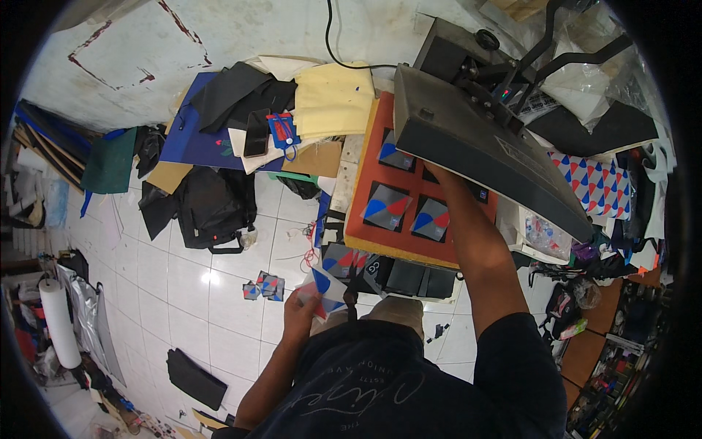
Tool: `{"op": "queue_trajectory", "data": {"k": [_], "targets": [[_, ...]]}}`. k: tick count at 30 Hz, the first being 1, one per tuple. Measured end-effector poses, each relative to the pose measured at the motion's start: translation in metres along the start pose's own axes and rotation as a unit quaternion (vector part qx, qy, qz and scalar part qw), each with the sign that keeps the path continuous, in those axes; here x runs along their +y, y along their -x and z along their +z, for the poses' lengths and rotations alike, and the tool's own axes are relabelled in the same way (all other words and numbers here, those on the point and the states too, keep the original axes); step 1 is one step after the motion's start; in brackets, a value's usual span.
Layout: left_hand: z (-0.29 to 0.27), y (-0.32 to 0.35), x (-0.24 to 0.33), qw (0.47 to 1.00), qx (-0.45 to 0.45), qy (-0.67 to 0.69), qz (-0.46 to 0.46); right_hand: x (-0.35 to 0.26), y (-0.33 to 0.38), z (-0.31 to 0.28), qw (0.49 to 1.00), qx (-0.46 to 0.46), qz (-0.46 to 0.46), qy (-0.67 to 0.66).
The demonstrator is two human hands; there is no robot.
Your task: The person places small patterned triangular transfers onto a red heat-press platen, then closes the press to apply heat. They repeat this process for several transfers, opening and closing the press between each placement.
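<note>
Paper [329, 290] printed in blue, red and white shows in my head view in the left hand [298, 309], whose thumb and fingers are closed on its left side; from my end I cannot tell whether it is one sheet or several. It sits off the near left corner of the orange press pad [356, 228], on the wearer's side. The right hand [436, 173] is over the pad, partly under the raised black heat plate [486, 157], whose edge hides the fingers from me, so I cannot tell whether they are open or gripping. On the pad I make out dark squares topped with grey, red and blue: a corner square [386, 206] at the near left, a second square [430, 219] beside it along the near edge, and a third square [395, 154] farther back by the left edge. Just below the near edge I see another patterned piece [340, 257] and, to its right, black pieces [420, 279]. Well left of the pad, small patterned cards [270, 286] lie on the tiled floor [234, 320].
</note>
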State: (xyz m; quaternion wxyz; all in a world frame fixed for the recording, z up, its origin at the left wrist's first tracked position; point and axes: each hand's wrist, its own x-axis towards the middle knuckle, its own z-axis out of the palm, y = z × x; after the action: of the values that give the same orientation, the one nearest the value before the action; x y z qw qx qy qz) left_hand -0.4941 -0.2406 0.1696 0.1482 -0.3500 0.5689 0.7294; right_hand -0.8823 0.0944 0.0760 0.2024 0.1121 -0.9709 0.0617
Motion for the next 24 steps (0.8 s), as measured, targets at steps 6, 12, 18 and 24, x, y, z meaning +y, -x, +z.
{"op": "queue_trajectory", "data": {"k": [6, 12, 18, 24], "targets": [[0.005, -0.008, -0.003, 0.999, -0.025, 0.02, 0.009, 0.062, 0.005, 0.021, 0.996, 0.051, -0.056, 0.04], [0.004, -0.004, -0.006, 0.999, -0.002, 0.042, 0.007, -0.006, 0.02, -0.06, 0.991, 0.087, -0.046, -0.087], [0.019, -0.008, 0.007, 0.996, -0.037, 0.08, 0.013, -0.121, 0.096, -0.188, 0.874, -0.227, 0.15, -0.403], [0.059, -0.002, 0.036, 0.992, -0.092, 0.078, 0.025, -0.176, 0.187, -0.229, 0.74, -0.373, 0.198, -0.524]]}}
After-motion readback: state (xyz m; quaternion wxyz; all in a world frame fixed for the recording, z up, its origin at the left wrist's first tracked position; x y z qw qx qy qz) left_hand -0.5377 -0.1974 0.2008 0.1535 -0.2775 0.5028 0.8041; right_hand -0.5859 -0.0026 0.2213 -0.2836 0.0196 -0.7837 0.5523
